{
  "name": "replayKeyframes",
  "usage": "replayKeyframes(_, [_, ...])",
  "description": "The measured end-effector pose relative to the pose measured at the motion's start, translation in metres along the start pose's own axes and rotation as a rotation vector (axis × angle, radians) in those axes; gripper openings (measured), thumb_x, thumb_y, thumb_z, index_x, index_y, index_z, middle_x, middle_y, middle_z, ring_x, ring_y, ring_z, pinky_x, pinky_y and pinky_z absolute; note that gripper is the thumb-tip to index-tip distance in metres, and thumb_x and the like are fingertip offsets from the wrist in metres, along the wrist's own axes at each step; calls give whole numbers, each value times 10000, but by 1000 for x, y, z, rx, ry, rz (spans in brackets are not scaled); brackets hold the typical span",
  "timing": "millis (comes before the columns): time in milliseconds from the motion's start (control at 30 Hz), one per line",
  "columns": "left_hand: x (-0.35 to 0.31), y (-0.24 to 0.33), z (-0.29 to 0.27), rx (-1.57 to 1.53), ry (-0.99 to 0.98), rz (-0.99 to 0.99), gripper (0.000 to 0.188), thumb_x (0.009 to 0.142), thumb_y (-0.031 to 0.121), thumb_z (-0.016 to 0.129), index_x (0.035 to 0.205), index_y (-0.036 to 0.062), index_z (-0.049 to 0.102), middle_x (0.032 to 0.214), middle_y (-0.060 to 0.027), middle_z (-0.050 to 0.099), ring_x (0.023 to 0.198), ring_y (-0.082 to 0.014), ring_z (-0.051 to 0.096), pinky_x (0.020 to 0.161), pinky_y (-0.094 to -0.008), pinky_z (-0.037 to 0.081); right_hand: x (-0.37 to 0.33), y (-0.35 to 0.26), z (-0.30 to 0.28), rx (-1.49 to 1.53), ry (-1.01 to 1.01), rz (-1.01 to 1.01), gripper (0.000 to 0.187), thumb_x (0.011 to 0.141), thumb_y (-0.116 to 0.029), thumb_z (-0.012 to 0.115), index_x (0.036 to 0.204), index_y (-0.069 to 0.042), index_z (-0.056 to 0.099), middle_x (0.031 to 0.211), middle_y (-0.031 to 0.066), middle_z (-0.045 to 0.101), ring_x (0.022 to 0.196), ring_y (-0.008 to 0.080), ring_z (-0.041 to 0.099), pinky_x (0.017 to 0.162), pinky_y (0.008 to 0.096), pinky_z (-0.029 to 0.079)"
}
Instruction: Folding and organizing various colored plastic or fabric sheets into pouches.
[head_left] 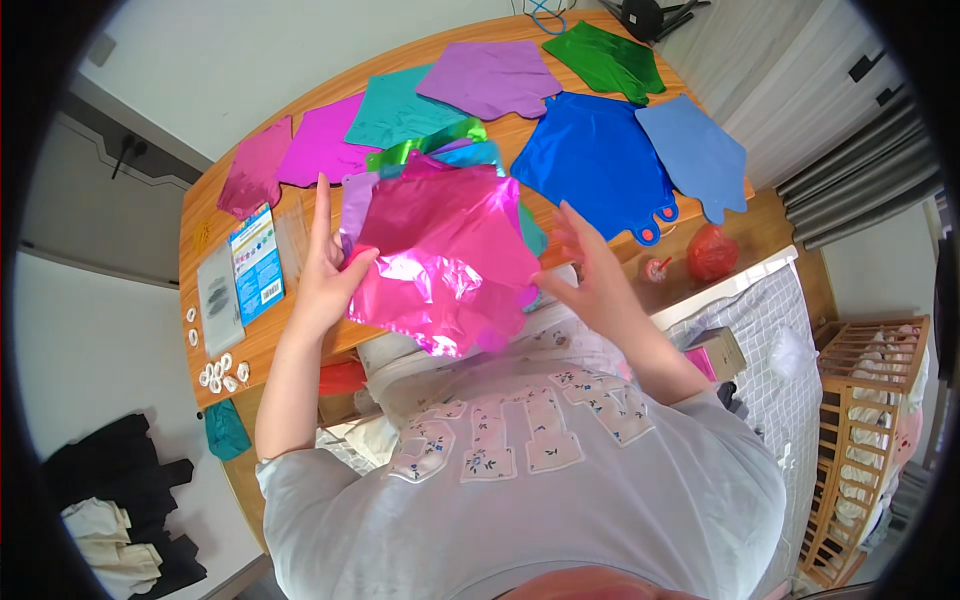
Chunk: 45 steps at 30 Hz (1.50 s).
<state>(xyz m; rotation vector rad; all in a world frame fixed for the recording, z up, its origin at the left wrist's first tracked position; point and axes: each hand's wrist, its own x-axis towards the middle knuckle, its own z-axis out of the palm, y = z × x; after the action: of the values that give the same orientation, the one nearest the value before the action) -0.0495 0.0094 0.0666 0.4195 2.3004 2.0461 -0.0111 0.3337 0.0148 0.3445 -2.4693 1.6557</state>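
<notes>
A shiny pink foil balloon [430, 240], flat and uninflated, lies uppermost in a stack in front of me at the table's near edge. Green foil [450, 138], teal foil and lilac foil [357, 205] stick out from behind it. My left hand [335, 265] grips the stack's left edge, thumb on top and index finger stretched upward; its other fingers are partly hidden. At the opposite side is my right hand [585, 265], fingers apart and thumb at the pink balloon's edge. Whether that thumb presses on the foil I cannot tell.
Flat foil pieces ring the wooden table [330, 105], including a purple one [490, 78], a dark blue one [590, 150] and a green one [605, 62]. Left lie a blue printed package [258, 262] and several white ribbon rolls [222, 372]. A red bag [712, 252] sits right.
</notes>
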Motion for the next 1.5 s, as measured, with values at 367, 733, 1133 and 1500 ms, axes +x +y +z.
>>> replayKeyframes(367, [-21,33,-28,-11,130,407,987,829,-135,623,1599,156,77,1510,-142,438,1321,-237,502,1026,-353,469,75,-13,0,490,-13,-94,323,778,-33,788,1083,-15,684,1089,112,704,1018,226,674,847,349,541])
replayKeyframes(733, [-10,-34,-80,839,349,325,576,849,46,709,1395,63,525,1380,-162,549,1264,-315,539,1073,-417,412,74,-8,18,-391,-35,-884,315,625,51,700,919,-61,707,993,116,719,908,290,691,775,371,552])
replayKeyframes(1133, [-71,-44,-1,965,103,210,829,706,384,863,1417,150,506,1476,-150,435,1401,-351,367,1153,-550,243,48,16,29,-394,-120,-594,373,631,79,646,971,-70,685,948,105,699,888,300,668,751,383,535])
replayKeyframes(1500, [-55,-49,18,889,276,501,891,618,487,892,1372,197,517,1519,-125,382,1422,-335,331,1135,-605,191,75,-32,12,-183,-210,-279,340,709,105,611,1016,-35,656,938,119,683,827,271,658,706,311,498])
